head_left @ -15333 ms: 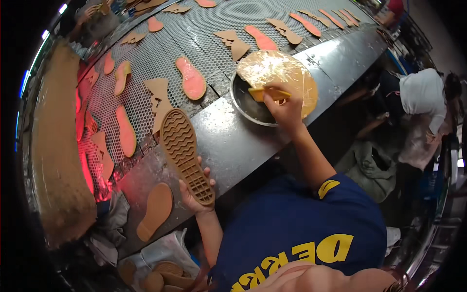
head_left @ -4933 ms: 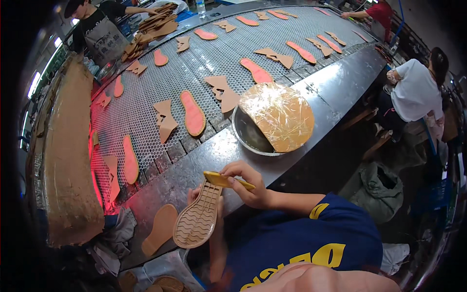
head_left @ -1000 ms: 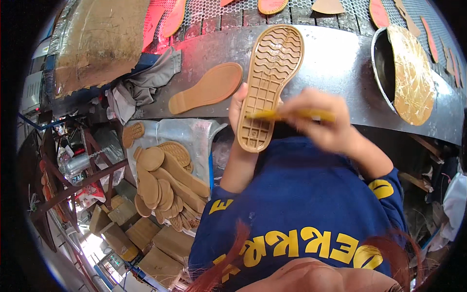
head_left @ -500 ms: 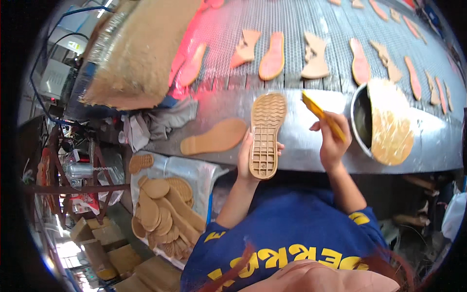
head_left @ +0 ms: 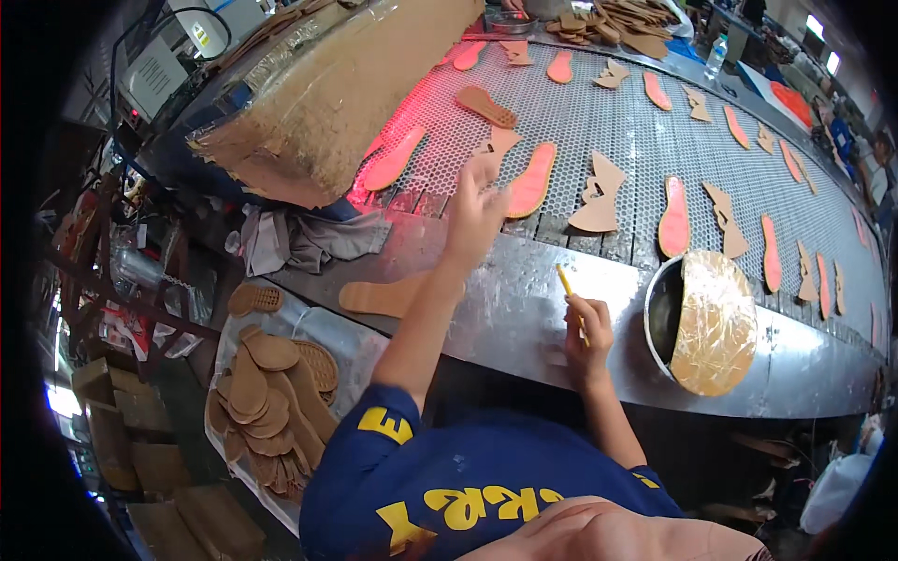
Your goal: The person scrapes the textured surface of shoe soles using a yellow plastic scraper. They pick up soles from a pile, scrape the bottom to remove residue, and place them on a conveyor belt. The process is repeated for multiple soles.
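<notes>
My left hand (head_left: 475, 213) is stretched out over the near side of the mesh belt, fingers apart and holding nothing. Just beyond it a brown shoe sole (head_left: 485, 105) lies on the belt, apart from the fingers. A tan bow-shaped piece (head_left: 502, 140) is partly hidden behind that hand, and a pink-topped insole (head_left: 533, 182) lies right beside it. Over the metal ledge, my right hand (head_left: 589, 335) is closed round a slim yellow brush (head_left: 564, 280) held upright. Under my left forearm, a tan sole (head_left: 374, 297) lies partly covered on the ledge.
Right of my right hand stands a metal pot (head_left: 662, 313), half covered by a tan, plastic-wrapped lid (head_left: 716, 323). Several insoles and bow pieces lie across the mesh belt (head_left: 627, 122). A soles pile (head_left: 267, 397) sits at lower left, below a grey cloth (head_left: 313, 245). A cardboard-covered hood (head_left: 346, 103) rises at left.
My left hand has let go of the brown sole, which now lies on the belt, and has reached forward. My right hand with the brush is lower and further left in view. The view has shifted.
</notes>
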Demonstrator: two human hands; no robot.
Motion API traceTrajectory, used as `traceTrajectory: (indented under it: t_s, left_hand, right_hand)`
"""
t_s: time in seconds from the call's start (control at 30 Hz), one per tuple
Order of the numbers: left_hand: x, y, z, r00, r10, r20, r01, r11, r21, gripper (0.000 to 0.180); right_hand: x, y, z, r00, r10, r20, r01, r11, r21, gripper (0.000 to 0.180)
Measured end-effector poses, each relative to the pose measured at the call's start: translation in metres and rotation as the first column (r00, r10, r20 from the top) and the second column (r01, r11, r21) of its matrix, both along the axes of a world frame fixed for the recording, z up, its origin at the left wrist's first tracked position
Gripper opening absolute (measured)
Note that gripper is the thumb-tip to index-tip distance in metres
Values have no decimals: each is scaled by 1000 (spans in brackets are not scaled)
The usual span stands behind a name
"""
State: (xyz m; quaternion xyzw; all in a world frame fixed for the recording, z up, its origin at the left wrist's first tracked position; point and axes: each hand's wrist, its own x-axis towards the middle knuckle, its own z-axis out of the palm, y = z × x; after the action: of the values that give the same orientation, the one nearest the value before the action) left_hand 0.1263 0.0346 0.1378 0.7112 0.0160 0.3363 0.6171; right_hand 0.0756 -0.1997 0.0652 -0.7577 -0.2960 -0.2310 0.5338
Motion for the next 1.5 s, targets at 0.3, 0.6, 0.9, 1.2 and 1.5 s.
traceTrajectory:
  t_s: [0.3,0.6,0.9,1.2,1.5]
  left_hand:
    - [-196,54,-12,706,521,-480,-341,844,414,42]
    - [-195,104,-35,673,514,-532,128,628,768,82]
    - [-142,50,-51,760,588,-277,-82,509,857,57]
    - [-143,47,-43,744,543,-390,-185,728,660,60]
    - [-137,24,-25,961,-277,-7,153,548,-822,55]
  right_hand:
    - [-14,1,6,989,84,-120,-89,995,-42,30]
    - [-3,1,17,986,81,-149,-81,997,4,28]
    - [-1,-5,10,993,-20,-114,25,999,47,26]
    - [-7,-11,17,997,-58,-41,59,998,20,28]
    - [-1,-89,58,877,-404,259,411,911,29,26]
